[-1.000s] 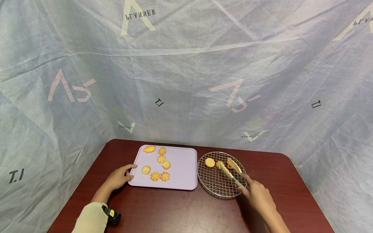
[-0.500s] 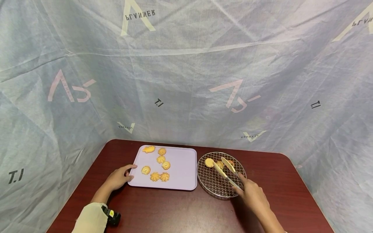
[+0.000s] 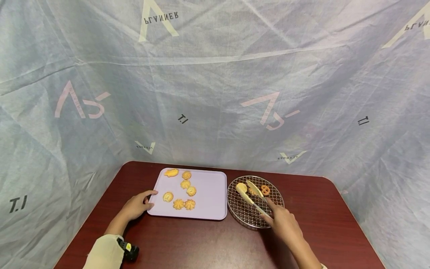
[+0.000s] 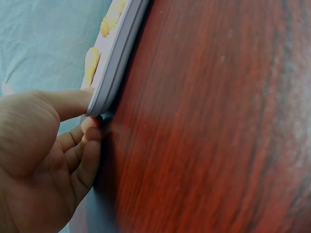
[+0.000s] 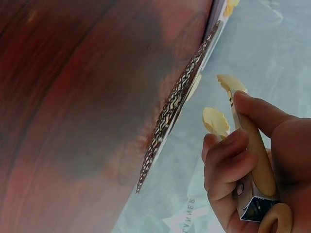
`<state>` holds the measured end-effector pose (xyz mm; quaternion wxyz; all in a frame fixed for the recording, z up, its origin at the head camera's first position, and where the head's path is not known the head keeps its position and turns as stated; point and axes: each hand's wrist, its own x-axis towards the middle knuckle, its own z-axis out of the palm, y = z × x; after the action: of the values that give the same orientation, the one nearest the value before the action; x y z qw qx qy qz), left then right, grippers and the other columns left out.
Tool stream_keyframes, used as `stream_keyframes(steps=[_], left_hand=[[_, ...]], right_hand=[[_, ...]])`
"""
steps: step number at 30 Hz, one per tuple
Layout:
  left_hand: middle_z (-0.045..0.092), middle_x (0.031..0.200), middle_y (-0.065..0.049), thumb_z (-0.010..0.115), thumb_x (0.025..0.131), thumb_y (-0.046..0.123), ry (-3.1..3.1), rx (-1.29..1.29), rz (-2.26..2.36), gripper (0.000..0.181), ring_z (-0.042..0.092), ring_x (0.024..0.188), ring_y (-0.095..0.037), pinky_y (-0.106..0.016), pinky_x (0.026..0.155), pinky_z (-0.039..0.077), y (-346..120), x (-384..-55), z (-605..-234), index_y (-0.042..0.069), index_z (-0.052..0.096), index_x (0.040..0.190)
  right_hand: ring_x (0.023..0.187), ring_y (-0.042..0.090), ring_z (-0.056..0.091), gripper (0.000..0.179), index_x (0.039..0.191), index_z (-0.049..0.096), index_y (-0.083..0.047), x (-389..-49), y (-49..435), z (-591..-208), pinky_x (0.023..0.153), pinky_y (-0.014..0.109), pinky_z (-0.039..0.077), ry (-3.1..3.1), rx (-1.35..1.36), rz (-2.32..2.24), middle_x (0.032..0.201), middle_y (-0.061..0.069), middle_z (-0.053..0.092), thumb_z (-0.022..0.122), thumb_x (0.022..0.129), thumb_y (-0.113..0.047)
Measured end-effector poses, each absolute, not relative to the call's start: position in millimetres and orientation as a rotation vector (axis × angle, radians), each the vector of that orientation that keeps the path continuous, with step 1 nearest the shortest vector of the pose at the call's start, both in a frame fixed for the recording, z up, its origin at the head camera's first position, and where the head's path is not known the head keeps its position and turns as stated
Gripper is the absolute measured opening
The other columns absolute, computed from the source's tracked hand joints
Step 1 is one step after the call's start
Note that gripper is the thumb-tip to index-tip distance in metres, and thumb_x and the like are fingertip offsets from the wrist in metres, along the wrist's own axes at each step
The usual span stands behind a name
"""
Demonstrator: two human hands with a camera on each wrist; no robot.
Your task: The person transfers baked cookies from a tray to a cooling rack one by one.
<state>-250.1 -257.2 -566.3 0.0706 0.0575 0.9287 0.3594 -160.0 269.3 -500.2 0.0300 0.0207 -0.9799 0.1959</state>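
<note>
My left hand [image 3: 135, 205] pinches the left edge of a pale lilac tray [image 3: 209, 194]. In the left wrist view its thumb [image 4: 73, 103] lies on the rim, with the other fingers curled below. Several golden cookies [image 3: 179, 204] lie on the tray's left half. My right hand [image 3: 284, 223] grips cream-tipped tongs [image 3: 246, 198] over a round wire rack [image 3: 240, 213]. The tongs' tips stand apart above the rack, with nothing between them in the right wrist view. A round cookie [image 3: 242, 185], a fluted cookie [image 3: 252, 192] partly hidden by the tongs, and a pretzel-shaped cookie [image 3: 265, 190] lie on the rack.
Tray and rack stand side by side on a dark red wooden table [image 3: 188, 243]. Behind and at both sides hangs a grey printed cloth [image 3: 215, 93]. A black wrist device [image 3: 130, 251] sits at my left sleeve.
My right hand has moved left with the tongs, from over the pretzel-shaped cookie to over the round and fluted ones. My left hand and the tray have stayed in place.
</note>
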Motion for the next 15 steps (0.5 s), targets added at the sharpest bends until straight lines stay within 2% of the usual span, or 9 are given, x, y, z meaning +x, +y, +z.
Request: stream_keyframes(steps=[3, 4, 8, 9, 15], left_hand=[[0.052, 0.078, -0.003, 0.071, 0.094, 0.007, 2.790, 0.170, 1.083, 0.045, 0.048, 0.067, -0.019, -0.033, 0.062, 0.039, -257.2, -248.9, -565.8, 0.008, 0.063, 0.138], [0.052, 0.079, -0.003, 0.071, 0.094, 0.007, 2.791, 0.173, 1.083, 0.045, 0.047, 0.068, -0.019, -0.034, 0.062, 0.039, -256.9, -248.4, -565.3, 0.008, 0.063, 0.138], [0.051, 0.079, -0.003, 0.071, 0.094, 0.008, 2.798, 0.189, 1.088, 0.045, 0.047, 0.068, -0.019, -0.034, 0.062, 0.038, -256.2, -247.3, -563.6, 0.008, 0.063, 0.138], [0.052, 0.079, -0.003, 0.071, 0.094, 0.008, 2.798, 0.185, 1.086, 0.044, 0.047, 0.068, -0.019, -0.034, 0.062, 0.038, -256.1, -247.3, -563.3, 0.008, 0.063, 0.138], [0.052, 0.079, -0.003, 0.071, 0.094, 0.007, 2.791, 0.166, 1.081, 0.045, 0.047, 0.067, -0.018, -0.033, 0.063, 0.039, -255.5, -247.4, -563.7, 0.008, 0.063, 0.138]], right_hand=[[0.096, 0.047, 0.068, 0.071, 0.153, 0.050, -0.012, -160.8, 265.2, -500.2, 0.067, 0.059, 0.055, -3.019, 0.075, 0.604, 0.125, 0.029, 0.066, 0.077, 0.092, -0.036], [0.092, 0.045, 0.068, 0.071, 0.153, 0.050, -0.013, -161.6, 263.9, -500.6, 0.066, 0.058, 0.055, -3.019, 0.079, 0.607, 0.119, 0.027, 0.068, 0.077, 0.092, -0.036], [0.094, 0.042, 0.069, 0.069, 0.152, 0.052, -0.013, -163.4, 257.7, -501.8, 0.069, 0.058, 0.055, -2.999, 0.112, 0.596, 0.113, 0.023, 0.070, 0.078, 0.091, -0.035], [0.091, 0.040, 0.069, 0.069, 0.151, 0.052, -0.012, -163.8, 256.1, -502.0, 0.070, 0.057, 0.055, -2.997, 0.126, 0.588, 0.106, 0.020, 0.071, 0.078, 0.091, -0.035], [0.090, 0.036, 0.069, 0.067, 0.149, 0.055, -0.009, -164.6, 246.4, -502.4, 0.077, 0.056, 0.056, -2.971, 0.185, 0.598, 0.102, 0.019, 0.072, 0.080, 0.090, -0.032]])
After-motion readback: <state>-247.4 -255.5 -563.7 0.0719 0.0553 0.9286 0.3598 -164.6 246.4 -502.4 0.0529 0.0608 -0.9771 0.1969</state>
